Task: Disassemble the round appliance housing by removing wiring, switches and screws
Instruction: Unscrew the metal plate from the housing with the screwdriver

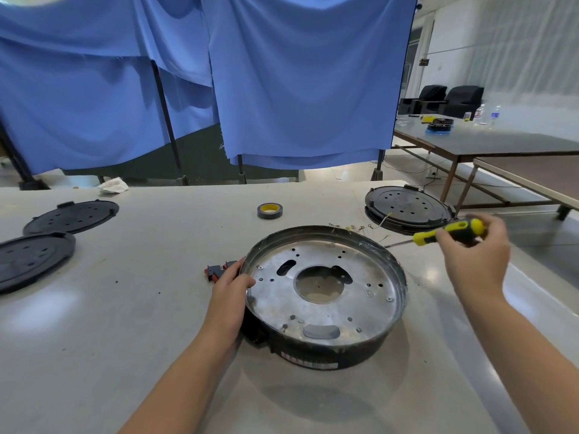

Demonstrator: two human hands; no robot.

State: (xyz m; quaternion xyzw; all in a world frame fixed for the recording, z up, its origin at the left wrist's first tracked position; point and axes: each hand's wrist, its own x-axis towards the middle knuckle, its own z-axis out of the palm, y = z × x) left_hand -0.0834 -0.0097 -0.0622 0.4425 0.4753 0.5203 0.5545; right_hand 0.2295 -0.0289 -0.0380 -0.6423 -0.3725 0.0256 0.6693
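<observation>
Round appliance housing (326, 296) sits at lower centre of the frame on the pale table (109, 339), a dark shallow drum with a bare metal plate (329, 311) set inside it, holed in the middle. It looks rigid and moderately heavy, judging by the sheet metal; the thin upturned rim may be sharp, and the smooth outer wall could turn on the slick tabletop under torque. The safest hold seems to be at the rim and side wall, pressing down and inward.

The left hand (230, 292) does just that at the drum's left edge, fingers curled over the rim. The right hand (476, 255), at right of the frame and clear of the housing, is closed round a yellow-and-black screwdriver (438, 234), shaft pointing left.

Black perforated lids (407, 208) lie at upper right and far left. A tape roll (269, 210) stands above the housing. Red-and-black switches (216, 272) lie just beside the left hand. A few small screws (389, 299) remain in the plate, so the work looks unfinished.
</observation>
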